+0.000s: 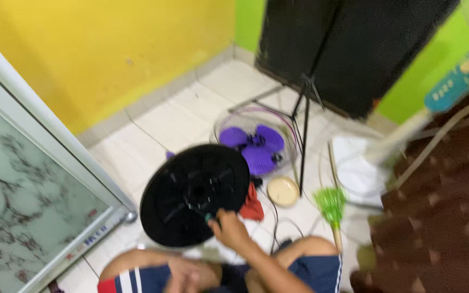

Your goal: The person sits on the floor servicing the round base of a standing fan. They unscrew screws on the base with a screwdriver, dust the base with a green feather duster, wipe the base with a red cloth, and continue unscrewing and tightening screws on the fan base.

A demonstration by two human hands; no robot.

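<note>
A round black fan base (191, 192) is tilted up in front of me, its ribbed underside facing me. My right hand (229, 229) is at its lower right edge, fingers curled around what looks like a small teal-handled tool (209, 218) that touches the base. My left hand (187, 274) rests low in my lap between my knees. It is blurred, so its grip cannot be made out. I sit on the white tiled floor in blue shorts.
A fan head with purple blades (253, 144) lies behind the base, beside a black tripod (305, 108) and a dark panel (348, 49). A red cloth (252, 207), cream bowl (283, 191) and green broom (330, 203) lie to the right. A marble-patterned door (23, 195) is left, brown patterned fabric (446, 206) right.
</note>
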